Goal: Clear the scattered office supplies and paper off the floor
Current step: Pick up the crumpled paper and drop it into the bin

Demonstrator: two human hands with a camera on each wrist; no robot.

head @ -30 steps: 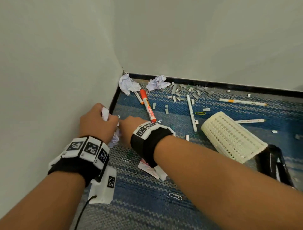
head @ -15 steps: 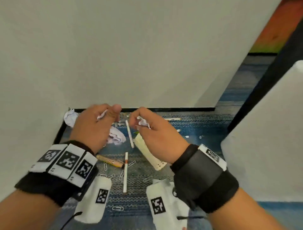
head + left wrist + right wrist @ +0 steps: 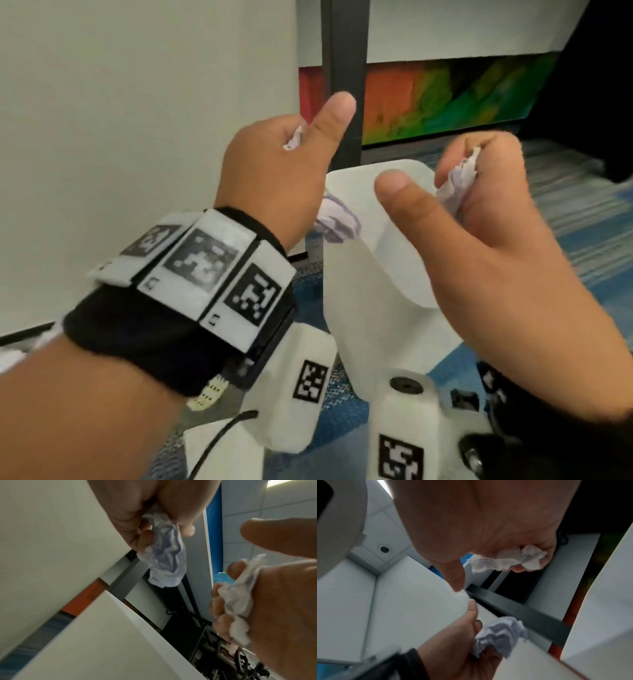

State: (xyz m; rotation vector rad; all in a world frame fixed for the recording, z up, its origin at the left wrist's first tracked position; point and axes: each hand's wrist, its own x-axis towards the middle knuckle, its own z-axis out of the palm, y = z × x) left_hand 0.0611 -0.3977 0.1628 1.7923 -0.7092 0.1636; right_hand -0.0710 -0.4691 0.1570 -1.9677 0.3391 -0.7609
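My left hand (image 3: 274,164) is raised and grips a crumpled white paper ball (image 3: 337,221); a scrap of it pokes out by the thumb and more hangs below the fist. In the left wrist view the same paper ball (image 3: 164,557) hangs from curled fingers. My right hand (image 3: 479,198) grips a second crumpled paper ball (image 3: 457,180) in curled fingers, thumb sticking out; this second paper ball (image 3: 513,559) shows in the right wrist view too. Both hands hover over a white bin (image 3: 356,291). The scattered floor supplies are out of view.
A white wall (image 3: 137,137) stands close on the left. Behind the hands rises a dark post (image 3: 342,68) in front of a colourful panel (image 3: 445,96). Blue striped carpet (image 3: 582,222) stretches to the right of the bin.
Both hands lifted off the carpet, each with a paper ball. The view swung right, from the littered corner to the white bin, which now sits under the hands.
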